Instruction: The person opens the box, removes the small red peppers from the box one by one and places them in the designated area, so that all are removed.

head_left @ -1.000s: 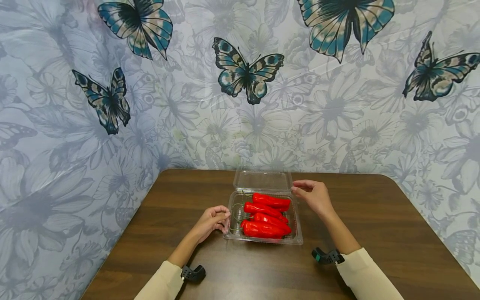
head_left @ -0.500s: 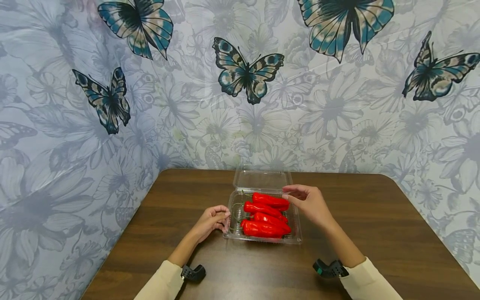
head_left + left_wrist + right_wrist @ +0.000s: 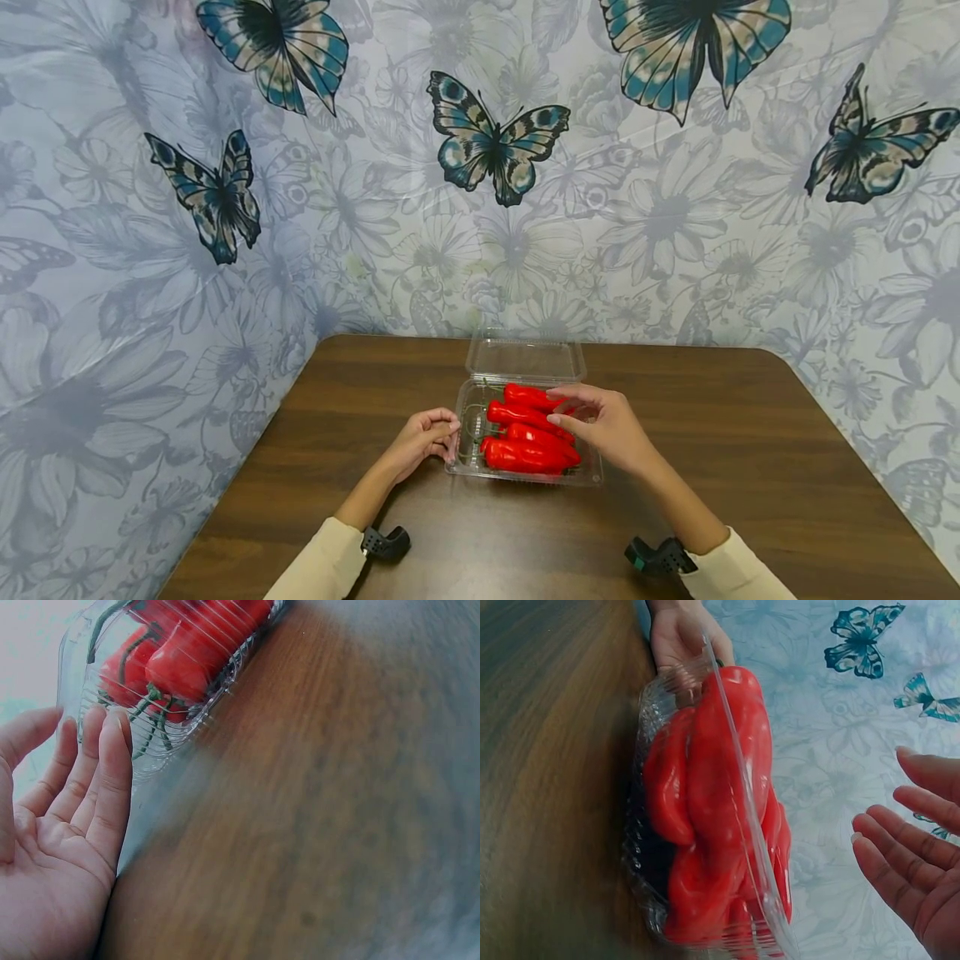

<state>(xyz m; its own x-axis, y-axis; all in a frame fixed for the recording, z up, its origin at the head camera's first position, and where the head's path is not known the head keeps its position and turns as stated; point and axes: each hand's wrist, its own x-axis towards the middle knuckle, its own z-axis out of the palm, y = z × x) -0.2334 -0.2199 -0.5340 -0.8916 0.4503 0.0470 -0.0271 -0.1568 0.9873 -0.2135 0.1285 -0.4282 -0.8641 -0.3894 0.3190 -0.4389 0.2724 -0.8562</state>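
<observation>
A clear plastic clamshell container [image 3: 517,477] sits in the middle of the table, holding several long red peppers [image 3: 525,455] with green stems. Its hinged lid [image 3: 527,360] is folded back behind it. At the container's left side my left hand [image 3: 415,444] grips the edge, thumb at the rim and fingers against the outer wall. My right hand [image 3: 609,427] hovers over the right end of the peppers, thumb and fingers apart. In the right wrist view those fingers [image 3: 889,862] stand away from the peppers and hold nothing.
The brown wooden table [image 3: 750,442] reaches back to a wall [image 3: 375,250] with flower and butterfly patterns. Dark wrist devices [image 3: 660,557] sit at both cuffs of the light sleeves [image 3: 738,575].
My right hand has moved from beside the container's back right corner, leftward and toward me, to over the peppers. The left hand stays at the container's left edge.
</observation>
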